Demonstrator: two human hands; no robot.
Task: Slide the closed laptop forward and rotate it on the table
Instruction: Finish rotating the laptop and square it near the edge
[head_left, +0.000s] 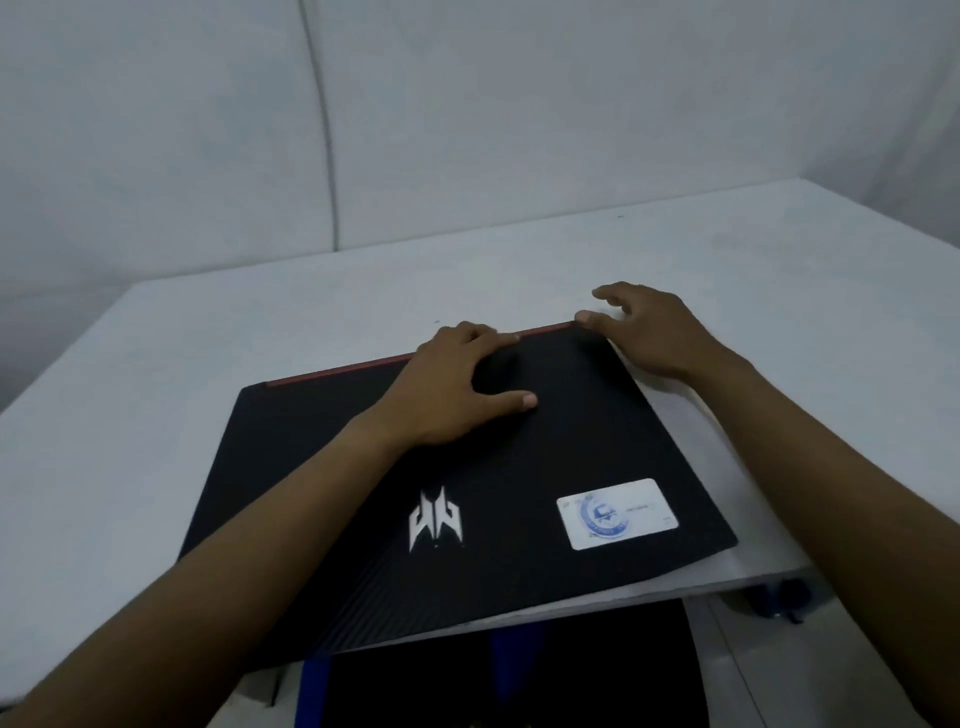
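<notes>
Both hands on the closed laptop (467, 467), mid-push.
Left hand (457, 384) lay flat near 12 o'clock, right hand (654, 332) splayed at the 1 o'clock corner, neither grip closed; next probably a twist on the table (156, 415).

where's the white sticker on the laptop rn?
Head view: the white sticker sits on the closed laptop lid's near right corner, right of the white logo, near the table's front edge.

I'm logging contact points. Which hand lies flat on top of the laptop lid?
The left hand, palm down on the laptop lid. The right hand sits at the far right corner, mostly over the table.
</notes>
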